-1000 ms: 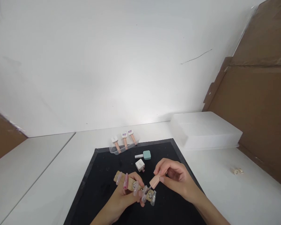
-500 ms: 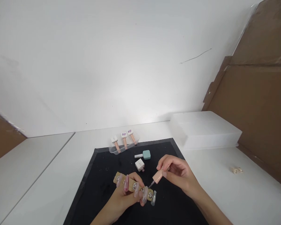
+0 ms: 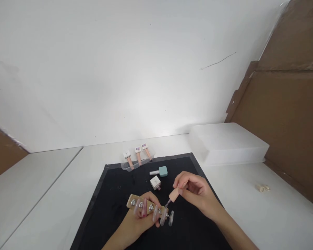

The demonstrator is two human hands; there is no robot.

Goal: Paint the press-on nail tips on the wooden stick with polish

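The nail holder (image 3: 149,208) has tilted slightly since a second ago, over the mat (image 3: 112,201), left hand (image 3: 138,222) clenched on it; right hand (image 3: 195,194) pinches the brush cap (image 3: 173,196), now raised, bristles meeting a tip; bottle (image 3: 155,182) beyond

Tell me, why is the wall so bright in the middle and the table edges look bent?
Head view: light pools on the white wall and fades toward the corners; the wide lens bends the table edges; the nail tips in the left hand are small and soft.
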